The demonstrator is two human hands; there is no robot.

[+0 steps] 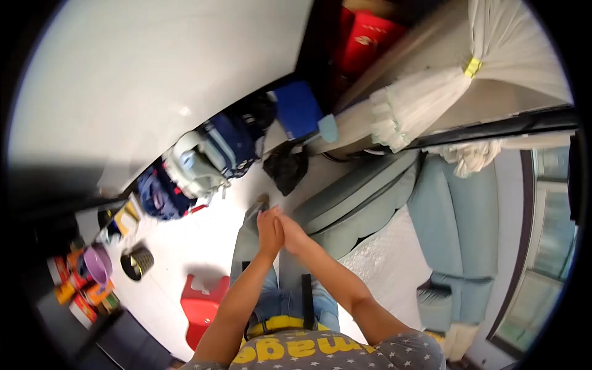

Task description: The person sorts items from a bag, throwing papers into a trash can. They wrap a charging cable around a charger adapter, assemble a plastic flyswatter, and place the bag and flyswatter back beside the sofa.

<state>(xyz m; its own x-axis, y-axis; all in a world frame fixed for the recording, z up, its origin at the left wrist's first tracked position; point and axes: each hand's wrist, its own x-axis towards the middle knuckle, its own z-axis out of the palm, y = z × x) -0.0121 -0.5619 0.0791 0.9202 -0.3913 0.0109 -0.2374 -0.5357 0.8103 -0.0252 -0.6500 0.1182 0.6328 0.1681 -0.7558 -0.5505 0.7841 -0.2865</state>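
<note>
My left hand (269,232) and my right hand (292,237) are clasped together out in front of my body, at the middle of the head view. Their fingers are closed against each other, and no object shows in either one. Whatever lies between the palms is hidden. Below them are my jeans (271,302) and a grey shirt (394,354) with stars and yellow letters. A grey-green sofa seat (345,213) stretches away just beyond the right hand.
Several backpacks (231,145) line the wall, with a black bag (287,168) near a blue box (297,110). A red stool (202,308), a wastebasket (137,263) and a purple basin (97,264) stand at left. A tied curtain (425,108) hangs at upper right.
</note>
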